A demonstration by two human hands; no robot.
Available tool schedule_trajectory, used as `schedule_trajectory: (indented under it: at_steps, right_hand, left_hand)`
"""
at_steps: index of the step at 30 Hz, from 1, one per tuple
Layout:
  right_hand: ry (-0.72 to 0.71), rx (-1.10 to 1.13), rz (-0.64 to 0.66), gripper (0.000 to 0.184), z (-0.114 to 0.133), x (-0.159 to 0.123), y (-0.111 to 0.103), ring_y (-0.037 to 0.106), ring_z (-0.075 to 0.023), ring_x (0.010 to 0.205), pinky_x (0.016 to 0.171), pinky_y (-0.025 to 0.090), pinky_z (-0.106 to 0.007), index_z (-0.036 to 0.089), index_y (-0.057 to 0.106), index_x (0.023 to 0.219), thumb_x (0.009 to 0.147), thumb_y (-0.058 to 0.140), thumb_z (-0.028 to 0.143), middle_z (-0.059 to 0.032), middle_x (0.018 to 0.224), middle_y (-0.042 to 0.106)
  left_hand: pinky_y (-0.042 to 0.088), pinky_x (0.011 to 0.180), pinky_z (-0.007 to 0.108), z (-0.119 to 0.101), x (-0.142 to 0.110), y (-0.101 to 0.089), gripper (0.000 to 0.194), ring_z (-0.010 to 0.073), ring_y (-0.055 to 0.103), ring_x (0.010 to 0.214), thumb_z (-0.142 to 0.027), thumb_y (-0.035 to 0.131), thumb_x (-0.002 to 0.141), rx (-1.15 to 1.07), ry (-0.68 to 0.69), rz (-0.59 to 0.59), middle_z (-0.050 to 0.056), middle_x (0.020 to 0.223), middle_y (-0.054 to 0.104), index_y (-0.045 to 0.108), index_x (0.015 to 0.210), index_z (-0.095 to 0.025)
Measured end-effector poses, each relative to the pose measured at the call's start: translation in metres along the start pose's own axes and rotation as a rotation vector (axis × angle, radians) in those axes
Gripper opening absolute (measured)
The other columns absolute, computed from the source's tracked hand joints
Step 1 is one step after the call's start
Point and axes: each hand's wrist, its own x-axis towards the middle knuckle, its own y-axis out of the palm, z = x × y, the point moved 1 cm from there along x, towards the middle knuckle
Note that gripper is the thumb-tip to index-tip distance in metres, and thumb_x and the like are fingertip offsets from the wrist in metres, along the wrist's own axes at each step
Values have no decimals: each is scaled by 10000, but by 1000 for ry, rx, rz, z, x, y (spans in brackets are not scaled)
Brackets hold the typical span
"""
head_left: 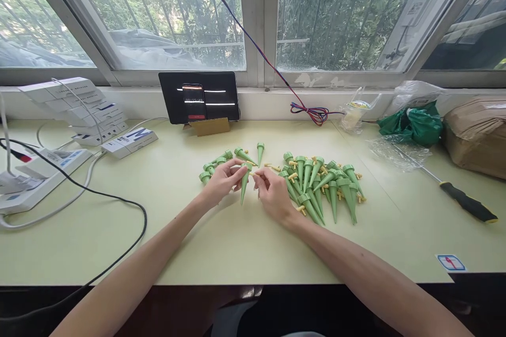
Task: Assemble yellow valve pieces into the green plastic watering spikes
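The left hand point(219, 184) pinches the capped top of a green, tapered plastic spike point(244, 188) in nearly closed fingers, its point downward; at its right, a small yellow plastic piece point(253, 174) sits in the right hand's point(274, 196) closed fingertips. Bare pale-yellow counter point(237, 253) reaches the near edge; heaped green spikes point(333, 201) crowd the right

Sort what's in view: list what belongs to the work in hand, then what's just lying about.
Seemingly in the work:
green spike in the left hand
yellow piece at the right hand
loose green spikes

Apparently just lying about:
screwdriver
brown package
green bag
white boxes
power strip
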Motion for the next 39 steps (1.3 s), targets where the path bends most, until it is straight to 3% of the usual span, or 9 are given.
schedule_trajectory:
  at_steps: [11,18,39]
  right_hand:
    - [142,193,-48,202,-3,3,-1,545,-113,495,484,446,-240,176,615,944,914,545,363,-19,759,620]
    - [127,102,-47,241,-2,3,-3,534,-123,495,501,428,-246,188,585,841,934,510,397,7,646,575]
    - [166,-17,19,368,-5,4,-3,468,-146,514,556,379,-275,235,426,685,987,413,444,32,525,495]
  left_hand:
    - [341,439,207,5,2,0,315,80,429,473,-488,633,875,-80,60,71,-26,611,558,571,979,-198]
    - [382,482,235,-1,-1,2,360,93,458,465,-485,653,861,-39,93,71,-41,594,557,569,1071,-206]
    - [420,500,253,-3,-2,3,325,101,473,476,-483,645,866,11,125,70,-37,581,548,577,997,-194]
